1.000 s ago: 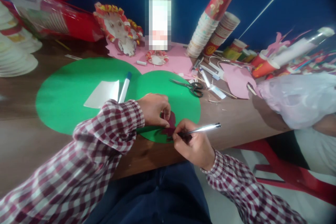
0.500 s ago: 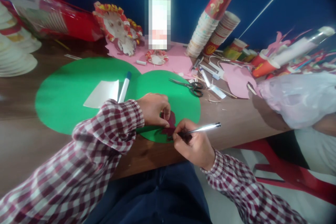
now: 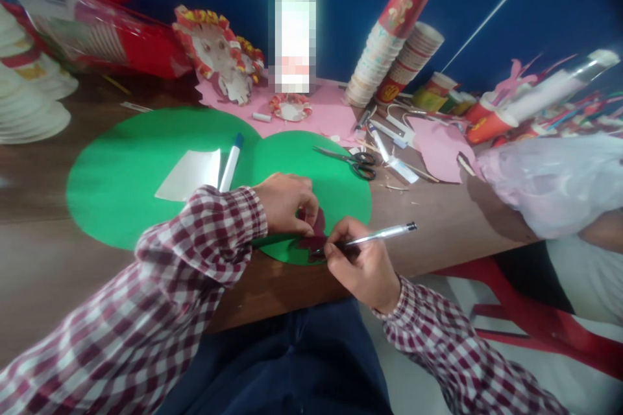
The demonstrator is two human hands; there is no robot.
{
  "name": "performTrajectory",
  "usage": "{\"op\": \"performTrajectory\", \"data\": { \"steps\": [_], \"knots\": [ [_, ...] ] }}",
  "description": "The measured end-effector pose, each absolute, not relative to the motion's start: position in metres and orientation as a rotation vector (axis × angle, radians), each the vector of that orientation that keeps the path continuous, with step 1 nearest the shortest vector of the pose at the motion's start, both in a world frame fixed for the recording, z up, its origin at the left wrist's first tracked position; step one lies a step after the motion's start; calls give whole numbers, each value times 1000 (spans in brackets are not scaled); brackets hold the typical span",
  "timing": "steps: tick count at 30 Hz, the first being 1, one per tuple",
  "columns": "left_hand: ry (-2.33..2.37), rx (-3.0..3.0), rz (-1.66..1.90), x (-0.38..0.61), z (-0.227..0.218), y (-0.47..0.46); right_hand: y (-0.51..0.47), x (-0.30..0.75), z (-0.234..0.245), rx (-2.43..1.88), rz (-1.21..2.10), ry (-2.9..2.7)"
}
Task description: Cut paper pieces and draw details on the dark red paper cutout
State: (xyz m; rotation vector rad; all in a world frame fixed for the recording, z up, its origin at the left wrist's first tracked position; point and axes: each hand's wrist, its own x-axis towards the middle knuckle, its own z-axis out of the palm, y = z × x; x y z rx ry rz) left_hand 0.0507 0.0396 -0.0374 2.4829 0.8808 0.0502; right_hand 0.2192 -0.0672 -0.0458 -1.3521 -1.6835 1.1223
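A small dark red cut-out piece (image 3: pixel 318 225), seemingly of paper, lies near the front edge of a green round sheet (image 3: pixel 287 150). My left hand (image 3: pixel 285 201) is closed, its curled fingers gripping and pressing that piece from the left. In a pinch, my right hand (image 3: pixel 366 267) holds a silver pen (image 3: pixel 387 233). The pen slants, tip low beside the cut-out's lower part and back end up to the right; my fingers partly hide the tip. A larger green round sheet (image 3: pixel 117 168) carries white paper (image 3: pixel 185 175) and a blue-capped white marker (image 3: pixel 230 163).
Black-handled scissors (image 3: pixel 363 165) rest at the green sheet's right edge. Stacked paper cups (image 3: pixel 384 45) lean behind pink paper (image 3: pixel 335 110). Pens and scraps lie to the right, near a plastic bag (image 3: pixel 559 175). More stacked cups (image 3: pixel 32 104) stand left; another person sits at right.
My right hand has shifted slightly right with the pen, whose tip still points at the dark red piece. My left hand stays nearly in place.
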Motion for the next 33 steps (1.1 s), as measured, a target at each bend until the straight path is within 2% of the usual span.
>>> {"op": "performTrajectory", "data": {
  "steps": [33],
  "knots": [
    [878, 2489, 36, 51, -35, 38, -69, 218, -48, -1403, 1040, -1804]
  ]
}}
